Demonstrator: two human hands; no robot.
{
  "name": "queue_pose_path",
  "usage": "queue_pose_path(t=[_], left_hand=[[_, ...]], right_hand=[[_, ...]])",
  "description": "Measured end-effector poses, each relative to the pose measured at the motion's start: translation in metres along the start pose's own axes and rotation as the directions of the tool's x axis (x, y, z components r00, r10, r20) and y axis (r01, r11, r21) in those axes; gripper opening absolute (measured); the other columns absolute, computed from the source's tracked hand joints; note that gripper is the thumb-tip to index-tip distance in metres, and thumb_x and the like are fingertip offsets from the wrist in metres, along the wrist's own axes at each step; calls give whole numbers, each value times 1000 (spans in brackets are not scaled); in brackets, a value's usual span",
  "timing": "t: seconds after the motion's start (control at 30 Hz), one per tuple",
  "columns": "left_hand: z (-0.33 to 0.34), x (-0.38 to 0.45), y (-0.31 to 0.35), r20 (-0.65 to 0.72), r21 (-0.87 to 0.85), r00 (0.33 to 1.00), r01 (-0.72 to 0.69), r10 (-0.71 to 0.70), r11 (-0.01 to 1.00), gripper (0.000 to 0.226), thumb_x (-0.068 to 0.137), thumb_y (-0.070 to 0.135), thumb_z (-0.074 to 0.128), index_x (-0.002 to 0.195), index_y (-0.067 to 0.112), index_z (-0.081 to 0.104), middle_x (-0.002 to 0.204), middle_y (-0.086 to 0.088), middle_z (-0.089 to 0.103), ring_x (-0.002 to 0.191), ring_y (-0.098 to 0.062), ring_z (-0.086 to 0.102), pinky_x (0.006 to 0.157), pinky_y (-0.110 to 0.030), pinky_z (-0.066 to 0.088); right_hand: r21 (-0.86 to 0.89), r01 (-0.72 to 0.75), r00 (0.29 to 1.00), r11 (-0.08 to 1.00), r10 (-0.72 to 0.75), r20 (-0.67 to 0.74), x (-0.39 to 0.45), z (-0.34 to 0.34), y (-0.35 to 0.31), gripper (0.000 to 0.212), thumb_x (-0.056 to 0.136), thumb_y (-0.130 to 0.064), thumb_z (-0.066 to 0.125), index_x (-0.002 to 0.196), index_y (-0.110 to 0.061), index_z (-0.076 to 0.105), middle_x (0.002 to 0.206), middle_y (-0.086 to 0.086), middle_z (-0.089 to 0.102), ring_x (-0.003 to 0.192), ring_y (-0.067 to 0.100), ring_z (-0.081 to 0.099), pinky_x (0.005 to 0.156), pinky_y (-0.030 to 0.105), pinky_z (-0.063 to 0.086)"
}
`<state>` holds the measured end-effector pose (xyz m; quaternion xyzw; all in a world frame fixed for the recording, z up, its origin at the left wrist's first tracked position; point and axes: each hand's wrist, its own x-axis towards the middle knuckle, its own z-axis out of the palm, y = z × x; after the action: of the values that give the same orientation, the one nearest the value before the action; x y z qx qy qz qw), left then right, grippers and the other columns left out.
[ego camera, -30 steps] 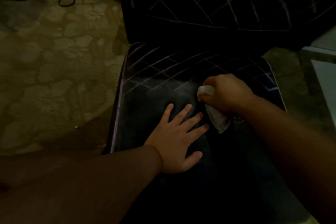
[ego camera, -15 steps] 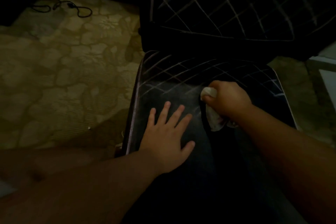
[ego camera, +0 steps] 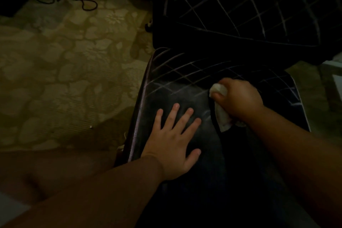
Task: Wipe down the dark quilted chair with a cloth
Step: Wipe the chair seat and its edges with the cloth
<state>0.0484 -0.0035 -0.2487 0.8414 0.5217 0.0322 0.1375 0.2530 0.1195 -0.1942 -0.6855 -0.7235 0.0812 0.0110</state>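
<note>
The white cloth [ego camera: 221, 114] lies bunched on the middle of the quilted chair seat [ego camera: 187, 87], gripped in the fist of the right hand [ego camera: 238, 100]. It looks soft, light and limp, best held wadded. The left hand [ego camera: 174, 144] presses flat, fingers spread, near the seat's left edge, beside the patterned carpet [ego camera: 64, 79].

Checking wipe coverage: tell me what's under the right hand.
The right hand grips a white cloth against the chair seat. The seat beneath it is covered, so its state can't be seen.
</note>
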Motion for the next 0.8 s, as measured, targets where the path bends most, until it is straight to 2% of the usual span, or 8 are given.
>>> queue_pose_path(t=[0.07, 0.13, 0.23, 0.37, 0.47, 0.63, 0.7, 0.8], left_hand=[[4, 1, -1, -29, -2, 1000, -13, 13, 1000, 77, 94, 68, 31, 161, 29, 25, 171, -3, 12, 157, -35, -4, 120, -68, 1], [5, 2, -3, -39, 4, 999, -20, 21, 1000, 78, 94, 68, 32, 161, 29, 26, 171, -3, 13, 157, -35, -3, 119, -67, 1], [7, 2, -5, -51, 14, 998, -20, 21, 1000, 78, 94, 69, 31, 160, 29, 27, 171, -3, 13, 157, -36, -2, 119, -67, -1], [9, 1, -3, -64, 35, 998, -21, 23, 999, 78, 93, 68, 35, 159, 27, 32, 170, -6, 19, 157, -39, 4, 118, -67, 0], [10, 0, -2, -78, 30, 997, -21, 23, 999, 77, 93, 67, 36, 158, 26, 34, 169, -6, 21, 156, -40, 7, 117, -67, 2], [11, 2, -4, -83, 38, 996, -24, 27, 999, 78, 92, 67, 38, 158, 26, 34, 169, -6, 22, 156, -40, 8, 117, -66, 2], [11, 2, -5, -78, 36, 997, -23, 26, 999, 79, 92, 68, 38, 158, 26, 33, 170, -6, 19, 157, -39, 5, 117, -67, 1], [11, 2, -6, -73, 44, 997, -26, 30, 999, 79, 92, 68, 37, 159, 26, 32, 170, -6, 18, 157, -40, 5, 117, -67, 1]], right_hand=[[33, -96, 994, 995, 98, -47, 18, 1, -2, 37, 94, -45, 59, 117, -15, 62, 108, 13, 66, 97, 33, 63, 68, 30, 38], [68, -152, 983, 986, 158, -96, 26, 6, -7, 35, 95, -42, 59, 113, -12, 63, 105, 15, 67, 96, 34, 63, 68, 31, 38], [61, -104, 988, 993, 110, -107, 9, 10, -14, 37, 93, -43, 61, 119, -17, 62, 107, 12, 67, 98, 32, 64, 69, 30, 39], [15, 22, 1000, 1000, -22, -23, -18, 9, -16, 36, 90, -48, 63, 120, -28, 62, 109, 2, 67, 97, 24, 64, 69, 28, 39], [-24, 17, 1000, 1000, -17, 18, -3, 5, -16, 38, 91, -50, 60, 120, -26, 60, 108, 4, 65, 96, 25, 63, 67, 29, 38], [10, -70, 992, 998, 70, -100, 27, 14, -25, 34, 93, -43, 59, 110, -13, 61, 106, 16, 66, 95, 35, 63, 67, 32, 39], [22, -31, 995, 999, 33, -96, 15, 14, -31, 37, 92, -43, 61, 117, -16, 61, 109, 13, 65, 97, 32, 63, 71, 34, 44], [78, 78, 997, 994, -77, -16, -9, 10, -31, 38, 90, -44, 64, 122, -24, 61, 112, 4, 64, 98, 24, 62, 74, 32, 45]])
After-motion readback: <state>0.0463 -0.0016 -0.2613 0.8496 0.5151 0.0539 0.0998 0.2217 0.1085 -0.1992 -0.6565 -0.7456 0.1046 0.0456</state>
